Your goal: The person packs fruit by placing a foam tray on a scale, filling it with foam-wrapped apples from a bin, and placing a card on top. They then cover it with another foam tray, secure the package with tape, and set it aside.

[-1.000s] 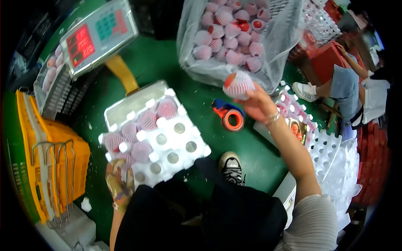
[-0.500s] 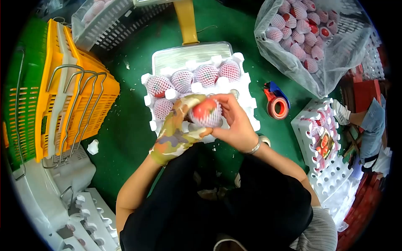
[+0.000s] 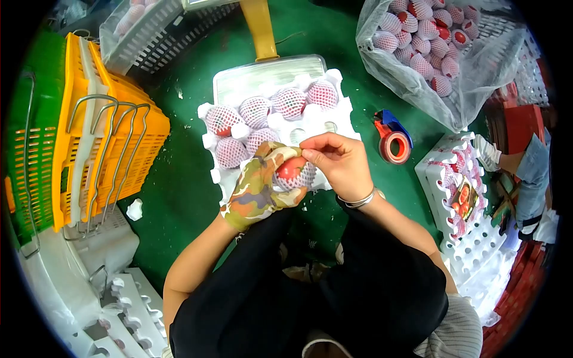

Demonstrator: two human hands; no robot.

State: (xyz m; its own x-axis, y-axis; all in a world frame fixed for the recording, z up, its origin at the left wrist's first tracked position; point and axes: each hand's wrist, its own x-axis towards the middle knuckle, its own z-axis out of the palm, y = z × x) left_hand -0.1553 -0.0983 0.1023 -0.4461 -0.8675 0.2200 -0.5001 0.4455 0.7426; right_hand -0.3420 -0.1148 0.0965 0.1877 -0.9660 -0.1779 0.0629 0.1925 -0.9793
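My left hand (image 3: 261, 186), in a camouflage glove, grips a red fruit (image 3: 291, 169) with a white foam net sleeve around its lower part. Just above the fruit, my right hand (image 3: 343, 164) is bare, with a bracelet at the wrist. Its thumb and forefinger are pinched together by the left fingertips; whatever lies between them is too small to make out. Beyond both hands is a white foam tray (image 3: 349, 119) with several net-wrapped fruits (image 3: 289, 102) in its hollows. Part of the tray is hidden behind my hands.
The tray rests on a scale (image 3: 224, 83). To its right lies a tape dispenser (image 3: 394, 140). A plastic-lined crate (image 3: 382, 71) of wrapped fruits stands at upper right, above a filled foam box (image 3: 433, 191). Yellow crates (image 3: 128, 119) stand left. Another person's leg (image 3: 528, 173) shows far right.
My right hand has shifted from the fruit's side to a pinch above it. The left hand still holds the fruit. Another wrapped fruit in the tray has come into view. The view has shifted slightly.
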